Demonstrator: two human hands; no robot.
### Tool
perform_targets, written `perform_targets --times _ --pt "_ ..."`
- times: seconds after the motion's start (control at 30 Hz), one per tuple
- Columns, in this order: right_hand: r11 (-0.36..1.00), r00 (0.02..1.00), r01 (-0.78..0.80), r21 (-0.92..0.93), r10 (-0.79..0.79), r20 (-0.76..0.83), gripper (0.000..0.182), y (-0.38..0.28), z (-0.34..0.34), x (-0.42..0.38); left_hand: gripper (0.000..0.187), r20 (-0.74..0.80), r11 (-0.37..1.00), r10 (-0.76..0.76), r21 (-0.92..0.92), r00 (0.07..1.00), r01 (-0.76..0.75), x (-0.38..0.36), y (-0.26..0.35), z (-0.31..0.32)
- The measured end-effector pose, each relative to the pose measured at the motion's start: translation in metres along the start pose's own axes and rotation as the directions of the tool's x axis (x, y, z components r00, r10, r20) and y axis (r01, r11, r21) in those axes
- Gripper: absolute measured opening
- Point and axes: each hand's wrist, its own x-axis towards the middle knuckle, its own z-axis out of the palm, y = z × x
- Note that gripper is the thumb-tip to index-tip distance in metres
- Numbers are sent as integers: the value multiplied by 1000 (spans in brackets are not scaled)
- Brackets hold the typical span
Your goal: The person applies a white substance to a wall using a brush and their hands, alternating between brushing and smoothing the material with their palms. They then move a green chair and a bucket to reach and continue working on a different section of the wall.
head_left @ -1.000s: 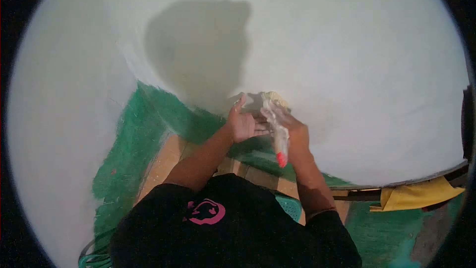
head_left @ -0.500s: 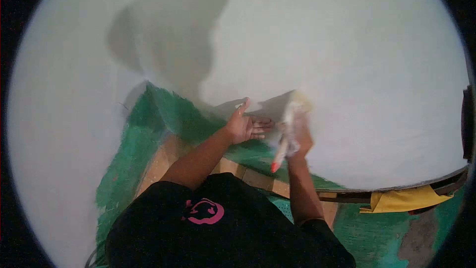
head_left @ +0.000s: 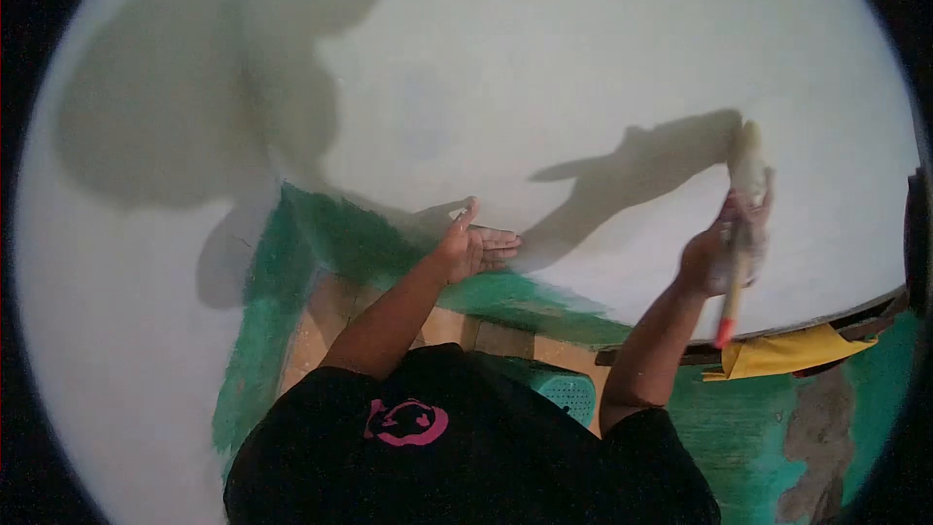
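My right hand is wrapped round a paintbrush with a red-tipped handle, raised at the right. Its pale bristles point up, right at the white-painted wall. White paint smears that hand. Lower and further left, my left hand holds nothing, fingers stretched out and thumb up, close to the wall where white meets green. A ragged band of green wall shows below the white and runs down the corner at the left.
A turquoise perforated stool stands on the tan tiled floor below me. At the right, a yellow cloth hangs by a dark curved edge. Green wall with a bare grey patch lies beneath it. My shadow falls on the wall.
My right hand has swept the paintbrush to the right and a little upward along the wall. The left hand has stayed nearly in place, and my shadow has shifted left.
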Motion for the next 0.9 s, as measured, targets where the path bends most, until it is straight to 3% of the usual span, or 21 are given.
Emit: perform_targets --times 0.07,0.1,0.13,0.17,0.2,0.23,0.3,0.33,0.4,0.47,0.53,0.6,0.63,0.67,0.7,0.73,0.77,0.8,0.83,0.87,0.9 --pt "822 945 297 -486 -182 271 29 17 21 -68 107 -29 1000 -15 -7 999 15 0 0 -2" --pt "948 989 83 307 -117 92 42 21 44 -109 106 -39 999 -15 -29 999 14 -1 0 -1" --pt "607 914 -405 684 283 291 46 39 62 -186 106 -48 999 -17 -48 999 15 -1 0 2" --pt "822 746 -504 265 259 613 50 3 44 -201 106 -54 999 -20 -44 998 18 0 0 3" --pt "802 712 -424 420 8 703 42 -15 37 -202 104 -92 994 -2 -106 996 -8 -1 -2 6" --pt "798 712 -433 419 17 702 42 -7 36 -217 103 -132 985 13 -167 991 -36 -1 -5 7" --pt "838 428 -497 224 11 904 34 12 42 -257 102 -209 996 -16 -86 978 -2 0 -10 8" --pt "835 430 -502 227 13 903 34 6 41 -235 102 -277 1000 -23 -11 961 21 -1 -8 6" --pt "906 585 -284 315 -96 805 29 5 35 -173 103 -318 1000 -25 0 948 27 -3 -8 -2" --pt "774 760 -392 497 -32 649 17 15 23 -124 105 -257 1000 11 21 966 -5 8 -13 -7" --pt "676 720 -631 381 327 612 10 -12 4 -75 105 -263 1000 -3 15 965 7 1 -11 -7" --pt "830 979 -159 535 63 193 14 -8 12 -52 105 -278 1000 -10 13 960 14 9 -15 2" --pt "664 888 -459 591 372 271 28 3 17 -63 98 -269 999 -35 -16 962 32 14 -18 4" --pt "411 741 -638 651 557 375 52 18 17 -80 92 -263 998 -59 -42 963 50 24 -23 11" --pt "143 746 -559 817 516 420 63 58 30 -129 92 -269 998 -49 -39 962 40 36 -28 15" --pt "-243 790 -479 844 300 535 72 63 46 -152 91 -250 999 -33 -15 968 30 47 -36 16" --pt "432 784 -607 667 188 592 65 31 29 -155 89 -232 1000 -18 11 972 21 57 -43 19" --pt "733 789 -444 515 46 613 46 31 32 -174 89 -238 1000 -9 15 971 13 62 -46 31" --pt "928 747 -188 320 -76 661 32 38 36 -195 89 -331 999 37 44 943 -23 65 -49 51" --pt "828 723 -317 462 -105 683 33 42 35 -205 89 -418 995 84 80 904 -55 67 -52 68" --pt "826 666 -335 454 -134 734 32 58 37 -218 89 -421 995 87 88 903 -56 71 -55 82"
